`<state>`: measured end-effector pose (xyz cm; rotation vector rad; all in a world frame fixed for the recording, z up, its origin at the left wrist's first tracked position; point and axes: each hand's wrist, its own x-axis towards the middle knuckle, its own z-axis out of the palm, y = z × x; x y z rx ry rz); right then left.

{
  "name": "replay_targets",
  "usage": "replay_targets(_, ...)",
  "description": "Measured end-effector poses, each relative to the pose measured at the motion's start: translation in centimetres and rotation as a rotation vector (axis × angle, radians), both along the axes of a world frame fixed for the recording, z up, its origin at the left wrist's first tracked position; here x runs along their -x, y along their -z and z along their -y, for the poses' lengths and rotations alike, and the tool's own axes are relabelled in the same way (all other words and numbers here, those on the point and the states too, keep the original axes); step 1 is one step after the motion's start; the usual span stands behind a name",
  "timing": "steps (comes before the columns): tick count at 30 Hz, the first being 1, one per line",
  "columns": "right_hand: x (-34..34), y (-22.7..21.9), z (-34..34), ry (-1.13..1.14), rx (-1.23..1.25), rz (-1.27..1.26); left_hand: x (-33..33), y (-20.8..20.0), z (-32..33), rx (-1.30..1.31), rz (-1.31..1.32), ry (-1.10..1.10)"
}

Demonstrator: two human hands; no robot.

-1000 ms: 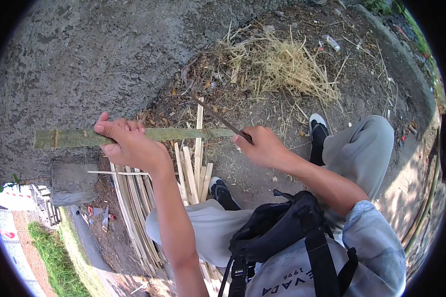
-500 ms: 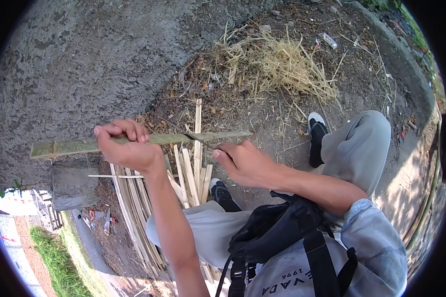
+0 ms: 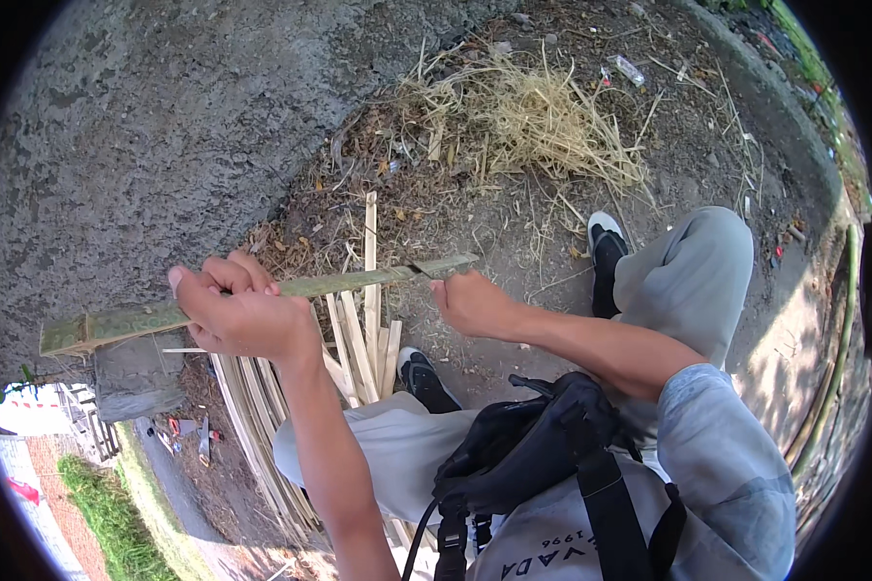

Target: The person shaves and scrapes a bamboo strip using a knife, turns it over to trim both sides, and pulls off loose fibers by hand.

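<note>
My left hand (image 3: 247, 308) is closed around a long flat green-brown bamboo strip (image 3: 349, 281), gripping it left of its middle. The strip lies almost level across the view, its left end wider and slightly lower. At its narrower right end, my right hand (image 3: 473, 302) is closed on a thin dark knife (image 3: 418, 268). The blade crosses the strip close to that tip; the handle is hidden inside the fingers.
Pale split bamboo strips (image 3: 358, 344) lie bundled beside my left leg. A grey stone block (image 3: 140, 382) stands under the strip's left end. Beyond are a rough concrete slab (image 3: 184, 126) and a heap of straw-like shavings (image 3: 552, 126). Tools (image 3: 204, 441) lie at lower left.
The knife blade has slid rightward along the bamboo strip, toward its narrow end. My left hand keeps its hold, and the strip's left end sits a little lower.
</note>
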<state>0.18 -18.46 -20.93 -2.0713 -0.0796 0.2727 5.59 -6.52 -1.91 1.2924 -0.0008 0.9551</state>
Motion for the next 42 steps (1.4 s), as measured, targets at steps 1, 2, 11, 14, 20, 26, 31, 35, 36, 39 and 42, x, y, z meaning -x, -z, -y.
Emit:
replay_targets(1,-0.2,0.3,0.0,0.014,0.000,0.008,-0.1,0.1,-0.6,0.000,0.008,0.014)
replay_targets(2,-0.1,0.6,0.1,0.007,-0.017,0.037,-0.2,0.2,-1.4,-0.006,0.021,0.065)
replay_targets(11,0.3,-1.4,0.4,0.049,-0.089,-0.033,1.5,1.0,-1.2,-0.083,0.062,0.344)
replay_targets(14,1.5,-5.2,0.4,0.037,-0.174,-0.040,2.1,0.6,-1.4,-0.110,0.059,0.382)
replay_targets(20,0.9,-1.1,1.5,-0.015,-0.062,-0.130,1.9,1.7,-1.8,-0.097,0.092,0.476)
replay_targets(26,2.0,-3.7,0.8,0.001,-0.120,-0.004,2.7,1.0,-1.1,-0.147,0.137,0.460)
replay_targets(31,2.0,-4.3,1.6,-0.005,-0.090,-0.082,2.6,1.4,-2.7,-0.093,0.130,0.537)
replay_targets(35,2.2,-3.1,0.9,0.022,-0.109,-0.037,3.2,1.3,-1.8,-0.058,0.118,0.517)
replay_targets(36,1.8,-3.2,0.9,0.022,-0.110,-0.030,2.9,1.5,-1.9,-0.038,0.119,0.503)
replay_targets(39,1.4,-4.9,0.7,-0.076,-0.084,-0.186,2.2,1.8,-2.3,0.004,0.070,0.152)
replay_targets(42,2.3,-6.9,-0.2,-0.125,-0.173,0.057,1.8,0.4,-1.1,-0.022,0.039,-0.075)
